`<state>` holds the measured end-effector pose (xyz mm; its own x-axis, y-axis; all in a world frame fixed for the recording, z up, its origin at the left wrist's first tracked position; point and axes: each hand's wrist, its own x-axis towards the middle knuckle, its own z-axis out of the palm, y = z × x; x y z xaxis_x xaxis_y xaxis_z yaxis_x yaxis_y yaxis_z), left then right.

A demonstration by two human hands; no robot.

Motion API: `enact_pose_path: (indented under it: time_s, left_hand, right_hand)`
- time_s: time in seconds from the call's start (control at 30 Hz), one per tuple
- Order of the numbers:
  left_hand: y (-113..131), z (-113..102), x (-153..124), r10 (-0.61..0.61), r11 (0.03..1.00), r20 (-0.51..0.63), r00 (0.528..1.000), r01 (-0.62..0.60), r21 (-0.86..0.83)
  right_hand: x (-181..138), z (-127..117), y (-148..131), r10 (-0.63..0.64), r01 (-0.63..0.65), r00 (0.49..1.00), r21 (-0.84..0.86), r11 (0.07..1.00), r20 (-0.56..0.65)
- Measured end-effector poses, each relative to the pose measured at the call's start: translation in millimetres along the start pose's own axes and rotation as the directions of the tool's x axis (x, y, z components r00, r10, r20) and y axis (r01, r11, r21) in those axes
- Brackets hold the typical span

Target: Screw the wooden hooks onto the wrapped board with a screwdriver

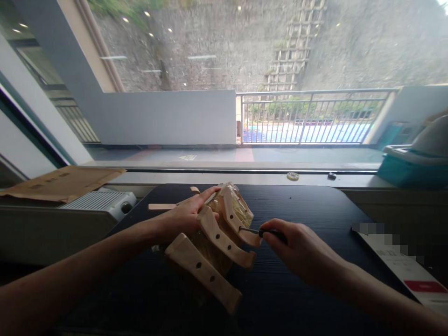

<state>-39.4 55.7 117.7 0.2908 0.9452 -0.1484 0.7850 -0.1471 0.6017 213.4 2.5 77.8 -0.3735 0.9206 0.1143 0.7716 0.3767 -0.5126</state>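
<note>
Screwdriver (262, 232) juts from right grip (297, 243)

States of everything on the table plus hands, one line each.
Left hand: resting on wrapped bundle
Right hand: closed around screwdriver
Screwdriver: tip at a hole in far wooden piece
Bundle: wrapped in clear film
Middle wooden piece: tool-free, hole contents unclear
Near wooden piece: same
Pale strips: partly hidden behind left hand

No txt legible for sure: flat white printed sheet (395, 268) at far R has blurry grey chars, part pixelated, + red rect. block (425, 286) w/ unreadable print; flat brown cardboard sheet (63, 186) at L bears dark marks, illeg.; white triangular mark (189, 157) on grey floor (217, 154) outside.
</note>
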Motion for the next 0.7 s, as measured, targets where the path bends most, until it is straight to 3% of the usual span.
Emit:
enact_pose_path:
  time_s: [0.1, 0.2, 0.27, 0.33, 0.43, 0.53, 0.6, 0.7]
  left_hand:
    - [-1, 0, 0, -0.006, 0.999, -0.008, 1.000, 0.007, 0.034]
    - [-2, 1, -1, 0.013, 1.000, -0.006, 1.000, -0.013, 0.002]
    - [-3, 1, -1, 0.025, 1.000, -0.002, 1.000, -0.025, -0.007]
    - [-4, 1, 0, 0.014, 1.000, -0.002, 1.000, -0.014, -0.012]
    - [-5, 1, 1, 0.007, 0.999, 0.010, 1.000, -0.007, -0.043]
    - [-3, 0, 0, 0.061, 0.994, 0.055, 0.997, -0.056, -0.091]
    - [0, -1, -2, 0.069, 0.994, 0.069, 0.995, -0.063, -0.093]
    - [5, -1, -4, 0.022, 1.000, 0.035, 0.999, -0.022, -0.014]
  right_hand:
    - [-5, -5, -2, -0.135, 0.122, 0.990, -0.250, 0.960, -0.033]
    - [-7, -10, -1, -0.386, 0.333, 0.923, -0.498, 0.800, -0.002]
    - [-6, -10, 1, -0.510, 0.435, 0.860, -0.579, 0.690, 0.039]
    - [-4, -8, 2, -0.547, 0.467, 0.836, -0.580, 0.668, 0.043]
    - [-1, -2, 1, -0.418, 0.358, 0.907, -0.426, 0.831, -0.054]
    - [1, 0, -2, -0.115, 0.102, 0.989, -0.131, 0.986, -0.094]
    - [1, -2, -4, 0.013, -0.014, 0.999, -0.027, 1.000, -0.032]
    - [-2, -6, -5, 0.008, -0.008, 1.000, -0.079, 0.997, 0.000]
